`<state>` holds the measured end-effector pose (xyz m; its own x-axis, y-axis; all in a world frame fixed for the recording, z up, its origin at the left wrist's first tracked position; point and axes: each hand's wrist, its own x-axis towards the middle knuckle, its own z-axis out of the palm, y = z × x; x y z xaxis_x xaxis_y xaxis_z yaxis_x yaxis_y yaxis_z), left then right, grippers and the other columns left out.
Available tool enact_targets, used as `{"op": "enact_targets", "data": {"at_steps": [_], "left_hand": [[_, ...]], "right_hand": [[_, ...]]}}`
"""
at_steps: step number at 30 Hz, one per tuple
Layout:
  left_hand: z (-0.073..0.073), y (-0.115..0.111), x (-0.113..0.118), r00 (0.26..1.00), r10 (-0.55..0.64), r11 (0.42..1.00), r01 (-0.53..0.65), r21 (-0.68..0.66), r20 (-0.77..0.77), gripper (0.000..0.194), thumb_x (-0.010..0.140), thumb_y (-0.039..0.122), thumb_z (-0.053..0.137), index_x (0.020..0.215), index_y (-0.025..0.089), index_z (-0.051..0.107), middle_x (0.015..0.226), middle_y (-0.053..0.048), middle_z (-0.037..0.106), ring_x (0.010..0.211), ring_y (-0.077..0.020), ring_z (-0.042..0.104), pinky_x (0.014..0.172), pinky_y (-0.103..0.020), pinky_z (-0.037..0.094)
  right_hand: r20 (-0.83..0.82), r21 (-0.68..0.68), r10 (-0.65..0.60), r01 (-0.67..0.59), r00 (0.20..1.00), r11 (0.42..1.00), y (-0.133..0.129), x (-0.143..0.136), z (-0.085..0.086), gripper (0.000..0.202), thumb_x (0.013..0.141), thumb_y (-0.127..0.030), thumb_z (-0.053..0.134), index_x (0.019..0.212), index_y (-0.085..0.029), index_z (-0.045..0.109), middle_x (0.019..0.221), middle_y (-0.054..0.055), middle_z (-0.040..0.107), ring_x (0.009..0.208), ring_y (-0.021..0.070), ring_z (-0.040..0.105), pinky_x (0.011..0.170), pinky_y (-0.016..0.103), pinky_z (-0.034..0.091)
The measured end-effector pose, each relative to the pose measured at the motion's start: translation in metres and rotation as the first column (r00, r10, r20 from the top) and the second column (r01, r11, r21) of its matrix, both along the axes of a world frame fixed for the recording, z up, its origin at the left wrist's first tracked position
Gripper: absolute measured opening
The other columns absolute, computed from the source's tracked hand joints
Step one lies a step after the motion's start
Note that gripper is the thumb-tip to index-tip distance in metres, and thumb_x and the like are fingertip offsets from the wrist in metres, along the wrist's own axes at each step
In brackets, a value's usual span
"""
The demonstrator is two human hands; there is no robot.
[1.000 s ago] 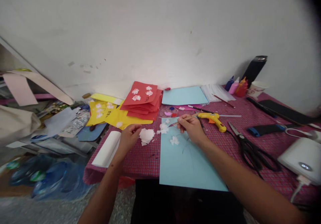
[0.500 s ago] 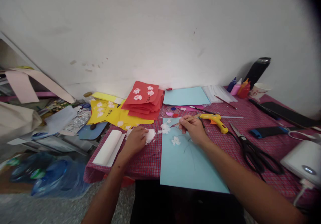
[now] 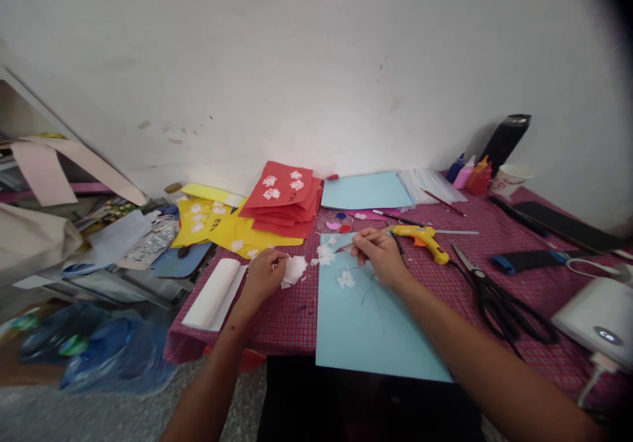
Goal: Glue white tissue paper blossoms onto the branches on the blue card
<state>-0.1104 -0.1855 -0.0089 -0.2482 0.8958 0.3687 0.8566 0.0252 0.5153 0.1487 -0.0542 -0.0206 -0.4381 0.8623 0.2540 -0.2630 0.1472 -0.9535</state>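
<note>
My right hand is closed around a thin paintbrush with a light brown handle. Its tip points at a white paper flower near the top left of a light blue sheet. Lower on this sheet lies a second white flower, beside thin drawn dark lines. My left hand has its fingers curled and pinched together, at the edge of a pile of small white paper pieces. What the fingertips hold, if anything, is hidden.
A yellow glue gun and black scissors lie to the right. A white paper roll is at left. Behind are red cards, yellow sheets and blue sheets. Paint bottles stand near a paper cup.
My left hand has drawn back slightly to the left, its fingers more tightly bunched, uncovering more of the white paper pile. My right hand and the paintbrush stay nearly in place.
</note>
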Motion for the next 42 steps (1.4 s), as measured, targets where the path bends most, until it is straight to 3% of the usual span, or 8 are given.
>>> {"op": "enact_targets", "data": {"at_steps": [4,9,13,19,21,25,28,42], "left_hand": [[0.000,0.002,0.003,0.957,0.091,0.995,-0.099,0.017,0.276,0.017,0.079,0.030,0.057,0.076,0.019,0.069,0.076,-0.003,0.069,0.070,-0.0169,0.060,0.063,-0.026,0.044],[-0.004,0.007,0.018,0.733,0.038,0.989,-0.124,0.078,0.680,0.018,0.072,0.033,0.066,0.076,0.016,0.067,0.069,0.000,0.066,0.060,-0.0126,0.057,0.056,-0.022,0.042],[-0.003,0.016,0.032,0.649,0.044,0.974,-0.196,0.112,0.759,0.018,0.070,0.031,0.068,0.077,0.015,0.065,0.066,0.001,0.064,0.058,-0.0116,0.057,0.055,-0.021,0.043],[-0.002,0.026,0.049,0.628,0.007,0.967,-0.204,0.156,0.778,0.016,0.072,0.030,0.069,0.078,0.015,0.065,0.069,0.001,0.066,0.061,-0.0105,0.058,0.060,-0.021,0.046],[-0.001,0.027,0.057,0.538,-0.052,0.969,-0.175,0.172,0.841,0.015,0.071,0.028,0.070,0.076,0.016,0.064,0.067,0.001,0.065,0.061,-0.0106,0.059,0.062,-0.022,0.047],[0.000,0.028,0.076,0.261,-0.130,0.984,-0.085,0.157,0.957,0.018,0.065,0.025,0.073,0.070,0.016,0.059,0.062,0.003,0.061,0.056,-0.0102,0.058,0.063,-0.027,0.051],[-0.001,0.027,0.084,0.159,-0.122,0.990,-0.048,0.131,0.980,0.020,0.062,0.024,0.075,0.068,0.016,0.057,0.060,0.004,0.058,0.056,-0.0102,0.057,0.063,-0.028,0.053],[-0.001,0.023,0.088,0.173,-0.120,0.993,0.017,0.119,0.978,0.017,0.063,0.023,0.074,0.070,0.015,0.062,0.064,0.003,0.057,0.059,-0.0101,0.056,0.061,-0.027,0.053]], "right_hand": [[-0.002,-0.008,0.000,0.000,1.000,1.000,-0.001,0.000,0.002,0.025,0.087,-0.041,0.064,0.077,-0.019,0.056,0.064,-0.001,0.064,0.044,0.0101,0.049,0.044,0.024,0.035],[0.029,0.013,0.000,-0.001,1.000,1.000,-0.004,0.000,0.007,0.026,0.086,-0.041,0.064,0.076,-0.018,0.057,0.065,0.000,0.063,0.046,0.0094,0.049,0.045,0.024,0.036],[0.032,0.020,0.008,-0.009,0.999,1.000,-0.006,0.000,0.009,0.024,0.086,-0.041,0.064,0.080,-0.018,0.058,0.069,0.000,0.065,0.045,0.0087,0.049,0.044,0.023,0.038],[0.033,0.016,0.035,-0.035,0.999,0.999,-0.006,-0.001,0.010,0.025,0.084,-0.042,0.066,0.084,-0.018,0.061,0.073,0.001,0.067,0.045,0.0086,0.050,0.044,0.023,0.039],[0.024,0.021,0.064,-0.064,0.998,0.998,-0.007,-0.001,0.011,0.026,0.083,-0.043,0.067,0.086,-0.018,0.062,0.074,0.001,0.068,0.046,0.0087,0.050,0.045,0.024,0.040],[0.016,0.027,0.157,-0.157,0.987,0.987,-0.010,0.000,0.012,0.027,0.082,-0.044,0.068,0.088,-0.018,0.063,0.074,0.002,0.069,0.047,0.0094,0.051,0.046,0.024,0.040],[0.025,0.038,0.195,-0.196,0.980,0.980,-0.012,0.000,0.013,0.024,0.083,-0.042,0.067,0.087,-0.018,0.063,0.073,0.001,0.069,0.048,0.0094,0.052,0.047,0.024,0.041],[0.050,0.023,0.204,-0.205,0.978,0.978,-0.012,-0.003,0.011,0.024,0.083,-0.041,0.068,0.084,-0.018,0.062,0.072,0.001,0.069,0.045,0.0093,0.052,0.045,0.024,0.040]]}}
